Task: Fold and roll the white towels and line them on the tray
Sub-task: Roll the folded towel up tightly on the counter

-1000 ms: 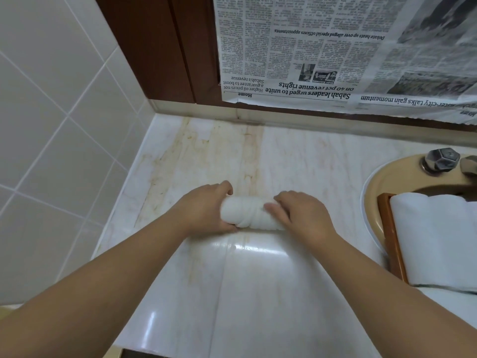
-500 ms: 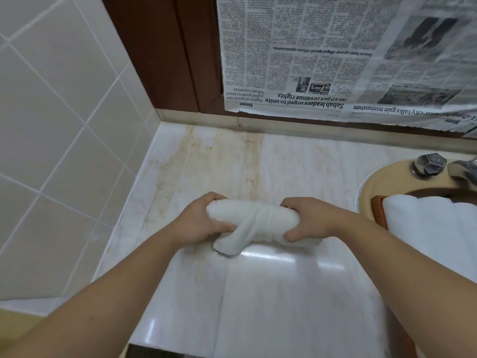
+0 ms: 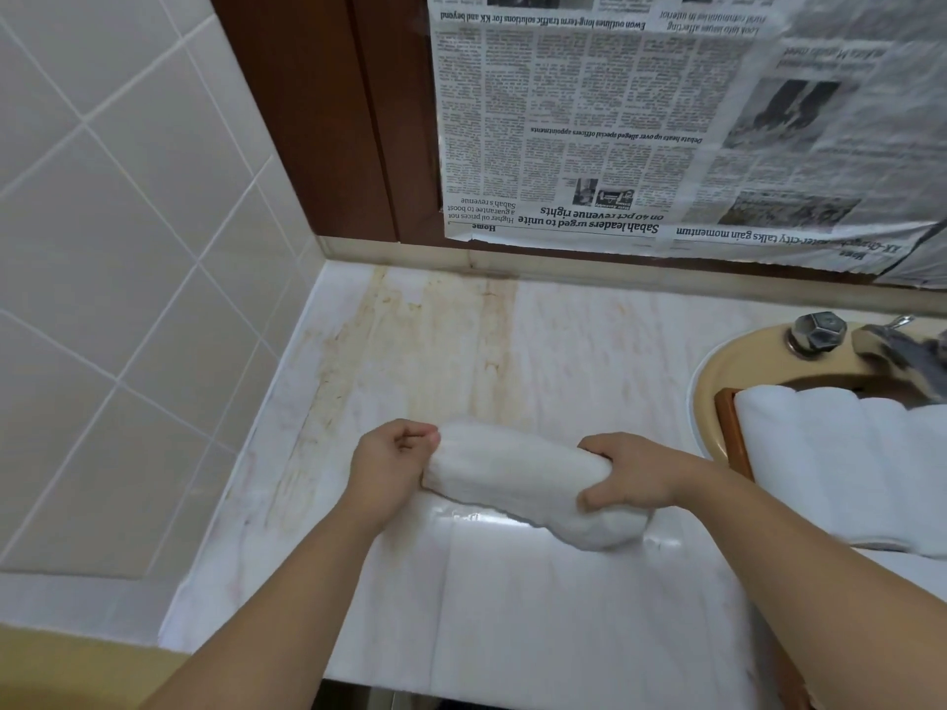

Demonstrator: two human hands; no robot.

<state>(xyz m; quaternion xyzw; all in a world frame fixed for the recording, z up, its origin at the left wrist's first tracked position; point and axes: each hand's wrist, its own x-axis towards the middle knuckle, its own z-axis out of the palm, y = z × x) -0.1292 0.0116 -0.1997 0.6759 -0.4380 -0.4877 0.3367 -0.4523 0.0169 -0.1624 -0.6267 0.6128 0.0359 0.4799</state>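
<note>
I have the rolled towel (image 3: 517,479) up off the marble counter (image 3: 512,607) now, where a second ago it lay flat under both palms and half a second ago a loose flap hung from its underside; that flap no longer shows, so I judge the roll is finished and tight enough to carry; my left hand (image 3: 392,461) sits at the left end with its fingers curled in against the end of the roll, though I cannot tell how much cloth they really hold; my right hand (image 3: 622,481) is wrapped around the roll near its right end, thumb underneath, fingers over the top, a firm grasp; the roll tilts down to the right, its far end poking out past my right hand; the wooden tray (image 3: 730,433) sits on the sink (image 3: 709,374) just to the right, with white towels (image 3: 840,453) already lined in it; next I'd swing this one across to lie beside them
</note>
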